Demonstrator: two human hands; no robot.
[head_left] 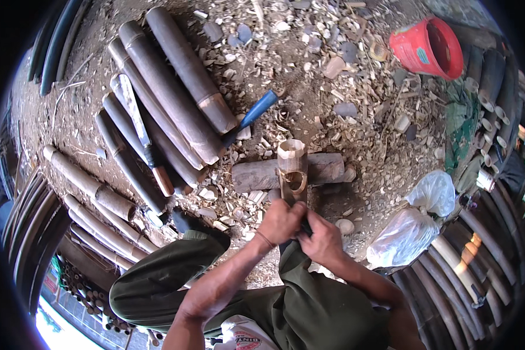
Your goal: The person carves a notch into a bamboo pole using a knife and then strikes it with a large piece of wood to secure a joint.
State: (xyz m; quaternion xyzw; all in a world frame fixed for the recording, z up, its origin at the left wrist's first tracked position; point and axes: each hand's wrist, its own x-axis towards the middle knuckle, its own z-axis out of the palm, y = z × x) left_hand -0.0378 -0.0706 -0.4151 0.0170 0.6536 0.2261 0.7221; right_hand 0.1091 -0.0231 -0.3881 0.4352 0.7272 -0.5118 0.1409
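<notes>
Both forearms are bare, with no sleeves reaching into view. A thin dark string bracelet (265,238) circles the wrist of the left hand (281,221); the right hand (322,238) wears nothing. The legs are covered by loose olive-green cloth trousers (309,309), creased at the knees. At the near edge shows a white shirt hem (245,335) with a red printed patch.

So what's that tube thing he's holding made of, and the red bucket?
The tube looks like bamboo: pale, hollow, freshly cut, with a carved opening. Both hands, left and right, grip its lower end. The red bucket looks like plastic: smooth, evenly coloured, thin rim.
</notes>
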